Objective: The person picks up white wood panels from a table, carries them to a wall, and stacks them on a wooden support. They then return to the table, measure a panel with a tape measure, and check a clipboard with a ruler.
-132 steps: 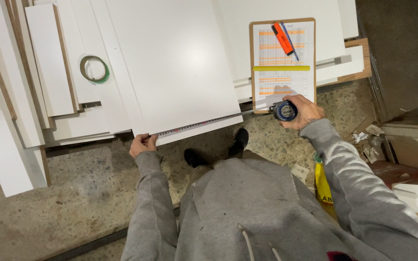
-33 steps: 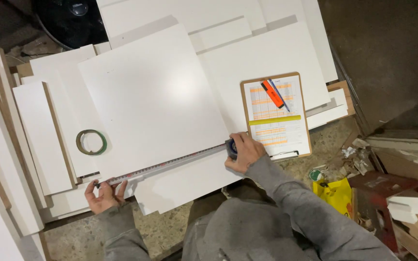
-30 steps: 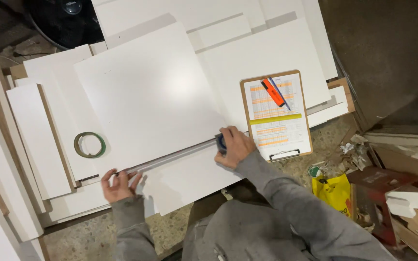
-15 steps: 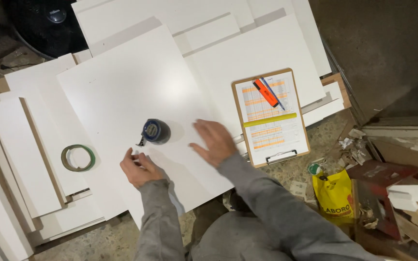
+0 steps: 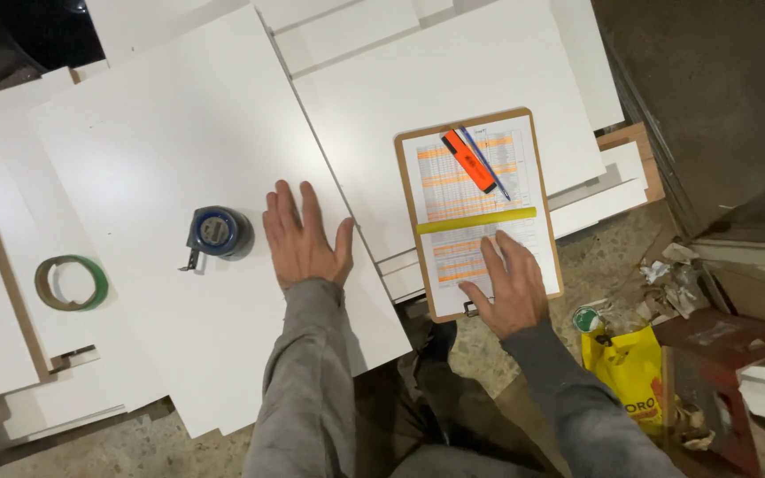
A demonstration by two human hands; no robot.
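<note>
I am leaning over the big white board (image 5: 161, 159), the top panel of the stack, and everything else sits around it. My left hand (image 5: 305, 237) is lying flat and open on that board, gripping nothing, pressing down so the panel is staying put. Just to the right of the board, the wooden clipboard (image 5: 413, 190) is resting on a lower panel; my right hand (image 5: 508, 285) is spread open on its printed sheet, fingers pinning the paper, holding nothing. The blue tape measure (image 5: 216, 232) is sitting released on the board, just left of my left hand, and an orange highlighter (image 5: 467, 161) is lying on the clipboard's upper part.
</note>
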